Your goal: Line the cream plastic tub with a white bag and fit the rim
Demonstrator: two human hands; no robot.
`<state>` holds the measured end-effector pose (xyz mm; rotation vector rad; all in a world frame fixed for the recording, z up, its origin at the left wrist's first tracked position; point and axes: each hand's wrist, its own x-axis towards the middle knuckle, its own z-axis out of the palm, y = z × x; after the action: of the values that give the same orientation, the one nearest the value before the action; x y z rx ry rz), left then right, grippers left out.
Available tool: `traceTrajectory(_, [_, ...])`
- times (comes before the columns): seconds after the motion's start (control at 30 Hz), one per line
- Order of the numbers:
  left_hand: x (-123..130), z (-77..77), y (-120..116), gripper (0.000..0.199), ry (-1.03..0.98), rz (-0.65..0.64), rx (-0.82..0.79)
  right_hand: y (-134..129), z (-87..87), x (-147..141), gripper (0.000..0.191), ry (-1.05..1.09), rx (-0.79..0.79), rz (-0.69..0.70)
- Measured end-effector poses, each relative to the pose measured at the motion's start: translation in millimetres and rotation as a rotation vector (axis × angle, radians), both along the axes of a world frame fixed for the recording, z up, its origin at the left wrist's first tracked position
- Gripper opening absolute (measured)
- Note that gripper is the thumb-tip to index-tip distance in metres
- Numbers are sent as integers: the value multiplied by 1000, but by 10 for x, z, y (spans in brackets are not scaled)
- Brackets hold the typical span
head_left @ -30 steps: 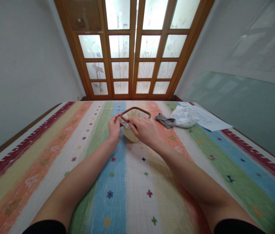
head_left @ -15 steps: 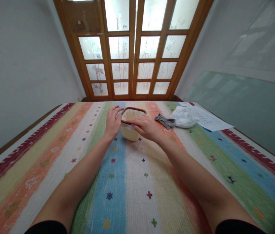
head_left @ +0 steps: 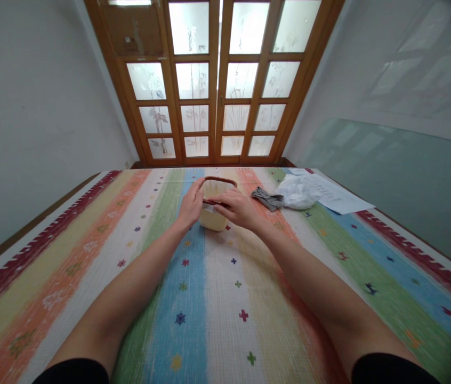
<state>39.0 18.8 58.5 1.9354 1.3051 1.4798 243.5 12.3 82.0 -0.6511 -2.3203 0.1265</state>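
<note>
A small cream bin (head_left: 212, 220) with a brown rim (head_left: 221, 180) stands upright on the striped tablecloth. A thin, clear plastic liner seems to show inside it and below the near rim. Against the bin's left side, my left hand (head_left: 192, 204) holds the rim, its fingers close together. My right hand (head_left: 239, 207) reaches over the near right corner, with its fingers bent on the near rim and the liner edge. Its fingertips partly cover that side of the bin.
To the right lie a dark grey cloth (head_left: 267, 199), a crumpled white plastic bag (head_left: 298, 192) and printed paper sheets (head_left: 345, 200). Wood-framed glass doors (head_left: 215, 101) stand beyond the table. A pale glass panel (head_left: 401, 176) leans along the right wall.
My left hand has shifted, its fingers now closer together and pressed against the bin's left side. My right hand stays at the near rim with slightly changed fingers. The view has shifted slightly.
</note>
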Motion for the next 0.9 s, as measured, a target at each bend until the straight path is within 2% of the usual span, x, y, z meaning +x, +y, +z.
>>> traceTrajectory(0.13, [15,21,-166,61,142,-50,94,-20,18,136,35,135,-83,57])
traceTrajectory(0.27, [-45,-74,-265,95,126,-236,167,-113,92,274,43,122,-111,138])
traceTrajectory(0.43, [-145,-261,-193,128,6,-379,146,-165,189,297,48,87,-176,185])
traceTrajectory(0.6, [-165,-394,-72,142,-62,-546,22,-156,224,297,51,65,-266,149])
traceTrajectory(0.67, [-103,-428,-52,146,-96,-562,4,-167,272,295,50,39,-357,121])
traceTrajectory(0.77, [55,-431,-72,149,-115,-514,40,-164,434,261,47,-8,-487,47])
traceTrajectory(0.83, [162,-395,-121,150,-79,-492,84,-127,585,218,42,-117,-489,-29])
traceTrajectory(0.9, [233,-343,-187,152,-23,-478,141,-65,720,168,32,-325,-450,-93])
